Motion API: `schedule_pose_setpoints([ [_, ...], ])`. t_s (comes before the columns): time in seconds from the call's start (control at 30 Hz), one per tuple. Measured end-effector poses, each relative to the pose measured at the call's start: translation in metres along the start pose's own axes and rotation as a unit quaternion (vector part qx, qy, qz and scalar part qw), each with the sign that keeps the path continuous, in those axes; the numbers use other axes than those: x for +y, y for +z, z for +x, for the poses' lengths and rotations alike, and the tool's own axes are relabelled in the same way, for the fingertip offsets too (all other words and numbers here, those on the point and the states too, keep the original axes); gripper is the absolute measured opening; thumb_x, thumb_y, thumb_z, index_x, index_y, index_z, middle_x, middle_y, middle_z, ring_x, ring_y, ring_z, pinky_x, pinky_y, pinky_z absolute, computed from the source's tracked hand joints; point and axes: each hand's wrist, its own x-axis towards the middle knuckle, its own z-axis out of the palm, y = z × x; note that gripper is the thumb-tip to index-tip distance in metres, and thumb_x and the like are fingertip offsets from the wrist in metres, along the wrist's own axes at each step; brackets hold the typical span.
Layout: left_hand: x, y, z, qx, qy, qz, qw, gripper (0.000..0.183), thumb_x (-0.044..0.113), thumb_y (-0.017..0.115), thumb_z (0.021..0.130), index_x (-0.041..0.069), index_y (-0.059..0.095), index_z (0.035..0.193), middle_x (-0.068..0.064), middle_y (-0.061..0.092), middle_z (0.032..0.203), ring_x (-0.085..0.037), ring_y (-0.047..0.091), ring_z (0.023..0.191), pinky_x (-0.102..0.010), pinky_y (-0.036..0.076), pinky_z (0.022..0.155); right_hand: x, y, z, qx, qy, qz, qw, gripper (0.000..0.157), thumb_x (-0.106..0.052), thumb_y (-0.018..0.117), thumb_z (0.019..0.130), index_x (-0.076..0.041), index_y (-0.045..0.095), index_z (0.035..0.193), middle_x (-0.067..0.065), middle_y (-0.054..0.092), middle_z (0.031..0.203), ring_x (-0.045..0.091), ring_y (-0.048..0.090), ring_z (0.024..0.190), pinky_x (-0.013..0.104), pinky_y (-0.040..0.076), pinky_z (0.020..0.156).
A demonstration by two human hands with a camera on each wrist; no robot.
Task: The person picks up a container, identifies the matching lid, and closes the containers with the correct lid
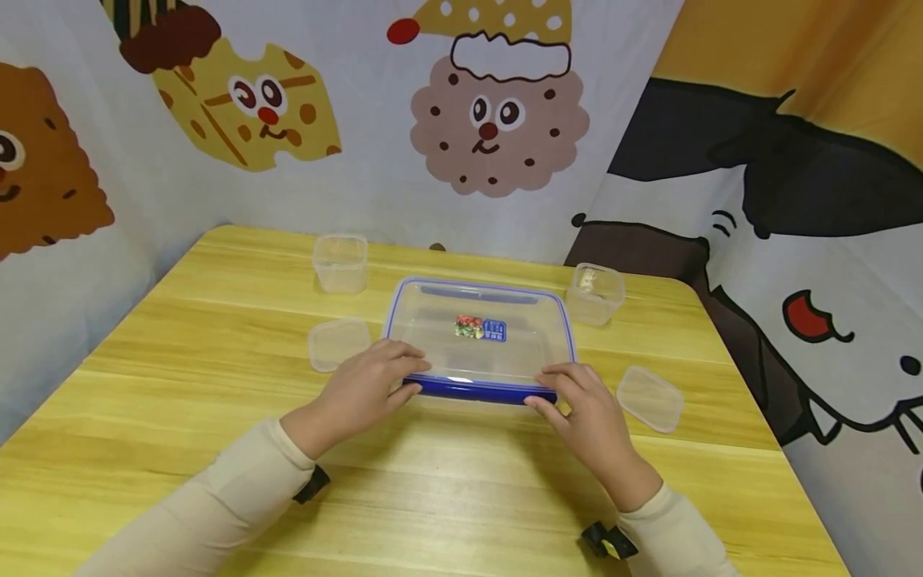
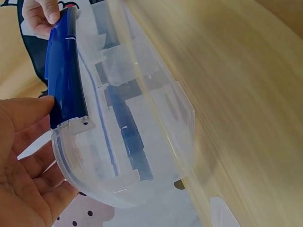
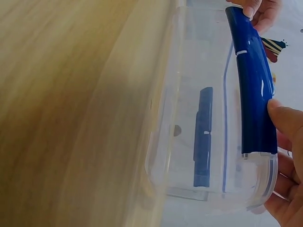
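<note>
A clear box rests on the table; left hand and right hand pinch its near corners, thumbs against the blue latch, fingers on top, probably for even pressure.

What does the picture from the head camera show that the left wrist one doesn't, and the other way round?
Only the head view shows the label on the big clear box, the beige sleeves and the cartoon cheese.

Only the left wrist view shows the left hand's palm side, and the far latch seen through the clear front wall.

Both show the two hands with thumbs on the front blue latch, and the wooden table.
</note>
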Motion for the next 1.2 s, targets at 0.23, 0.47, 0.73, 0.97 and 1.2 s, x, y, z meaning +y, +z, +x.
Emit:
schedule_pose_setpoints([
  [0.23, -0.001, 0.001, -0.003, 0.000, -0.033, -0.039, 0.9987, 0.033, 0.024, 0.065, 0.083, 0.011, 0.062, 0.112, -0.007, 0.051, 0.124, -0.024, 0.046, 0.115, -0.039, 0.042, 0.093, 0.007, -0.004, 0.003, 0.006, 0.016, 0.043, 0.999, 0.028, -0.017, 0.075, 0.072, -0.006, 0.066, 0.096, 0.005, 0.059, 0.104, 0.022, 0.053, 0.100, 0.038, 0.046, 0.081],
  [0.47, -0.012, -0.002, -0.006, 0.026, -0.139, -0.120, 0.9827, 0.052, 0.028, 0.065, 0.082, 0.007, 0.049, 0.126, -0.014, 0.040, 0.133, -0.032, 0.038, 0.120, -0.046, 0.038, 0.096, 0.031, -0.013, 0.017, -0.027, 0.170, 0.120, 0.978, 0.032, -0.017, 0.062, 0.085, -0.002, 0.057, 0.113, 0.014, 0.052, 0.117, 0.029, 0.047, 0.109, 0.046, 0.041, 0.090],
  [0.73, -0.023, -0.005, -0.009, -0.031, -0.252, -0.265, 0.9302, 0.077, 0.041, 0.061, 0.082, 0.002, 0.026, 0.138, -0.021, 0.033, 0.136, -0.039, 0.039, 0.119, -0.050, 0.040, 0.092, 0.055, -0.015, 0.033, -0.145, 0.363, 0.240, 0.889, 0.060, -0.038, 0.051, 0.090, -0.004, 0.034, 0.136, 0.017, 0.040, 0.133, 0.033, 0.040, 0.119, 0.049, 0.039, 0.093],
  [0.97, -0.023, -0.004, -0.008, -0.049, -0.274, -0.310, 0.9091, 0.076, 0.039, 0.061, 0.083, 0.003, 0.023, 0.139, -0.022, 0.034, 0.136, -0.039, 0.039, 0.120, -0.052, 0.041, 0.090, 0.064, -0.007, 0.039, -0.175, 0.426, 0.316, 0.829, 0.063, -0.040, 0.046, 0.092, -0.002, 0.029, 0.138, 0.019, 0.037, 0.136, 0.032, 0.040, 0.119, 0.048, 0.037, 0.096],
  [1.2, -0.026, 0.000, -0.007, -0.038, -0.262, -0.311, 0.9129, 0.069, 0.034, 0.061, 0.084, 0.002, 0.030, 0.137, -0.021, 0.039, 0.132, -0.040, 0.043, 0.116, -0.049, 0.044, 0.088, 0.067, -0.002, 0.040, -0.186, 0.452, 0.361, 0.794, 0.063, -0.042, 0.046, 0.091, -0.001, 0.033, 0.136, 0.017, 0.039, 0.134, 0.030, 0.041, 0.119, 0.044, 0.037, 0.097],
])
